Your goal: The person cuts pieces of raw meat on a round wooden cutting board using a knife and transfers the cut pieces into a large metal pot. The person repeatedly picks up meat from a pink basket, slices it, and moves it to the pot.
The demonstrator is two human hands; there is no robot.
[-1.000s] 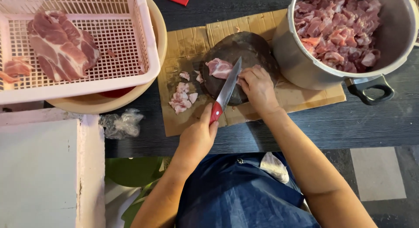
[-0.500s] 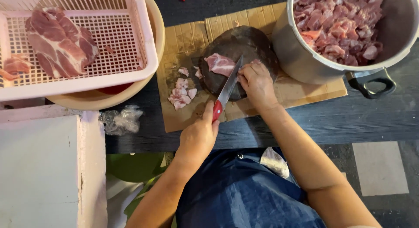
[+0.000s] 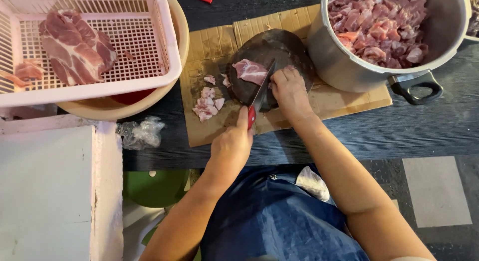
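Left hand (image 3: 230, 147) closed around red-handled knife (image 3: 258, 99), blade angled far-right over dark round chopping block (image 3: 287, 49). Pink meat piece (image 3: 251, 71) lies just left of blade. Right hand (image 3: 290, 93) rests curled on block beside blade; cannot tell whether it grips anything.

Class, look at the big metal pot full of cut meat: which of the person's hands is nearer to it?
Right. The right hand rests on the dark round chopping block, just beside the pot. The left hand grips the red-handled knife, lower and farther away.
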